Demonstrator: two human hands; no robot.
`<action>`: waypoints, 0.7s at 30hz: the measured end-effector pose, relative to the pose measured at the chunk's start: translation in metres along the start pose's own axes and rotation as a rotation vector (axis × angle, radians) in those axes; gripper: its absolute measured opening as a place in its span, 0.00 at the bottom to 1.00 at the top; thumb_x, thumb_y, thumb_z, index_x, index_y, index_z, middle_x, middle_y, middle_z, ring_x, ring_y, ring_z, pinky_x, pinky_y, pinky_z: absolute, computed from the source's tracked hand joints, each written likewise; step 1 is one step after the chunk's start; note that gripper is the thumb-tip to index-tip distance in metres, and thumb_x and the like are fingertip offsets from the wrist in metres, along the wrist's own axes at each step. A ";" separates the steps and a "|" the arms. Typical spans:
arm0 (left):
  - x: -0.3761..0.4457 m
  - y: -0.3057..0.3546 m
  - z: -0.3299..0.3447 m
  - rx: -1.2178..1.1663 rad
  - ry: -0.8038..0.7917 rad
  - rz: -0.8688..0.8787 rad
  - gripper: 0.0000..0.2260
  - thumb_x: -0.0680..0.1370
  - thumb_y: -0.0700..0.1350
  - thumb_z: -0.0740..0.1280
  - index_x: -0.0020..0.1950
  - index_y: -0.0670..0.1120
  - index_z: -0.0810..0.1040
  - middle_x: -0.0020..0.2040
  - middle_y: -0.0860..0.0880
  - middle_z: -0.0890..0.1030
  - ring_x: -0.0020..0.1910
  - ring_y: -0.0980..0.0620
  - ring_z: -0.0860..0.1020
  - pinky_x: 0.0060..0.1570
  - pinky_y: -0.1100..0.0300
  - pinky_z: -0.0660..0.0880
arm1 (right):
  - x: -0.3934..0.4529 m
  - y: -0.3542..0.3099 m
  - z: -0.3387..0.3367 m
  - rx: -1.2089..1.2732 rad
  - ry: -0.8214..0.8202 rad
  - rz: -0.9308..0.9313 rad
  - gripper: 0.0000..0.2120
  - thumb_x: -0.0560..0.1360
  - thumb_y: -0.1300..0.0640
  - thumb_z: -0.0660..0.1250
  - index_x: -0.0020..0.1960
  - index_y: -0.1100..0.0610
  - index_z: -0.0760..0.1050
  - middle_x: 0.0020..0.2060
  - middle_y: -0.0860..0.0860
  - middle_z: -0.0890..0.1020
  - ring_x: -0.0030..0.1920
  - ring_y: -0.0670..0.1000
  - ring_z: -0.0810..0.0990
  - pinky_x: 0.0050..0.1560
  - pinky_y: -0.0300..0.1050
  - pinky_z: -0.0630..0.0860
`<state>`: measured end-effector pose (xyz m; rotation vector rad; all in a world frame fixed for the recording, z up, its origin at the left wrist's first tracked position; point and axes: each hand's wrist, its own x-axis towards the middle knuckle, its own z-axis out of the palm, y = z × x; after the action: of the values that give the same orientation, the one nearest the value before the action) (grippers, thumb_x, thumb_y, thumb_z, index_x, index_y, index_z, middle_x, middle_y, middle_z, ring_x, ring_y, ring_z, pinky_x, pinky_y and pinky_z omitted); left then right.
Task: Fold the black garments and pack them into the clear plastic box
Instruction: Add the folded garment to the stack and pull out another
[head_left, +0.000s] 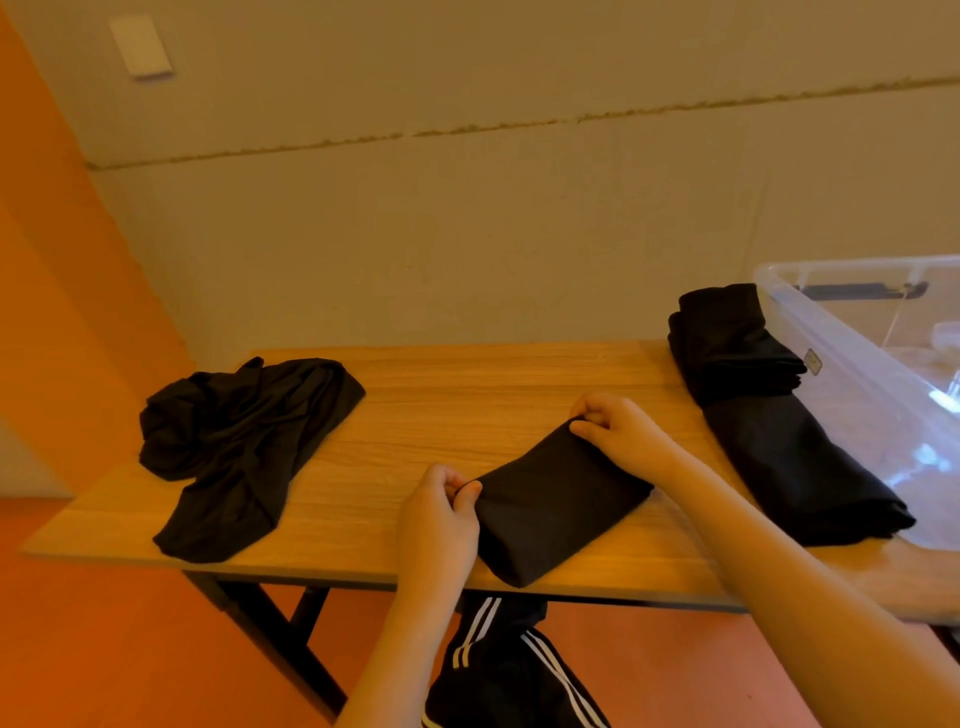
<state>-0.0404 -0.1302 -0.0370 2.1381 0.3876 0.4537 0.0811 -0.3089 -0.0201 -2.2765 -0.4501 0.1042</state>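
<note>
While your left hand (439, 512) and right hand (618, 428) pinch the far corners of the folded black cloth garment (556, 506) at the wooden table's (467, 384) near edge, fingers clenched on fabric, you seem to be finishing its fold, so next carry it to the clear plastic box (878, 374) at the right end.

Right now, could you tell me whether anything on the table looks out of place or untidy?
Only the crumpled garment at the table's left end, bunched and unfolded. The folded stack lies outside the clear box, against its side. Both hands pinch the folded piece. Nothing looks damaged.
</note>
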 end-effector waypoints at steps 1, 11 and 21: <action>0.001 0.000 0.000 0.001 0.001 -0.001 0.03 0.78 0.44 0.65 0.45 0.48 0.72 0.40 0.51 0.77 0.39 0.56 0.76 0.33 0.66 0.69 | 0.000 0.000 0.003 -0.016 0.013 0.003 0.04 0.78 0.57 0.62 0.51 0.52 0.73 0.41 0.44 0.77 0.43 0.42 0.75 0.40 0.31 0.68; 0.018 0.004 -0.007 0.234 -0.152 -0.045 0.02 0.79 0.45 0.62 0.49 0.47 0.73 0.39 0.53 0.73 0.37 0.58 0.73 0.36 0.64 0.70 | -0.004 0.004 0.015 -0.128 0.125 0.020 0.05 0.77 0.55 0.63 0.52 0.53 0.73 0.39 0.42 0.73 0.39 0.39 0.71 0.36 0.30 0.65; -0.010 0.053 0.017 0.556 -0.276 0.328 0.14 0.81 0.49 0.57 0.64 0.46 0.71 0.61 0.50 0.73 0.62 0.51 0.71 0.60 0.57 0.70 | -0.007 -0.002 0.015 -0.301 0.125 -0.109 0.12 0.78 0.60 0.60 0.59 0.53 0.76 0.57 0.46 0.74 0.51 0.42 0.71 0.52 0.33 0.66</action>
<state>-0.0359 -0.1767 -0.0040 2.7812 -0.0063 0.2381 0.0706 -0.2997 -0.0297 -2.5279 -0.5533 -0.1721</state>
